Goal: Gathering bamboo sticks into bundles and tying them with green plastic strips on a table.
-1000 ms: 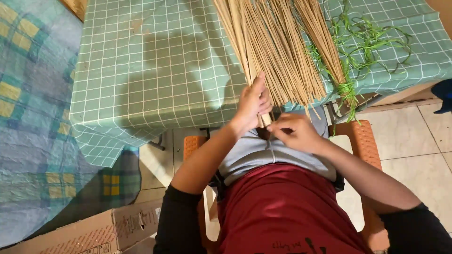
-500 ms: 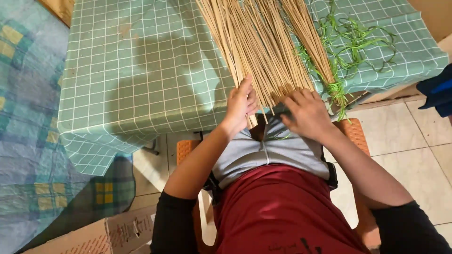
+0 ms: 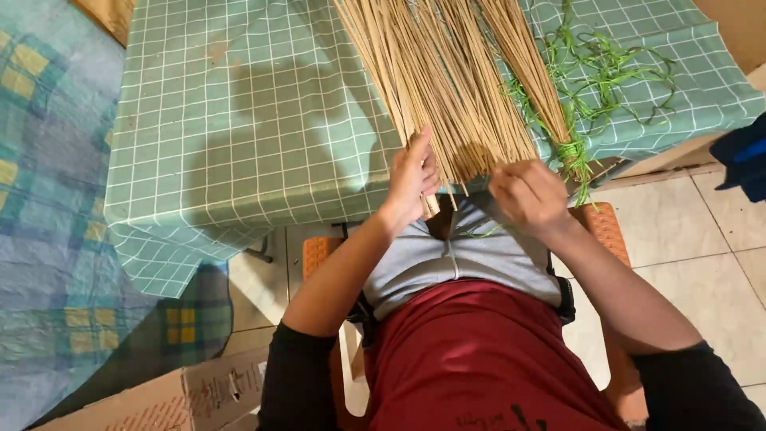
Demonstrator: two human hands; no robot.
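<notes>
The person wears a black long-sleeved top with both sleeves pushed up above the elbows, leaving the forearms bare. A dark red apron-like cloth covers the lap, and above it lies a light grey garment with a centre seam. The left hand [image 3: 411, 177] and right hand [image 3: 528, 193] are bare, without rings or gloves.

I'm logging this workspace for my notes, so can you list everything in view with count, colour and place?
loose stick bundle: one, tan, fanned on the table, lower ends at the hands
tied stick bundle: one, tan, right of the loose one, bound with green strips
green strips: several, loose on the table's right part
tablecloth: one, green checked, covering the table
blanket: one, blue and yellow plaid, far left
cardboard box: one, brown, bottom left
stool: one, orange, under the person
blue object: one, right edge, cannot tell what
left hand: against the loose bundle's left edge
right hand: at its lower ends, grip unclear
</notes>
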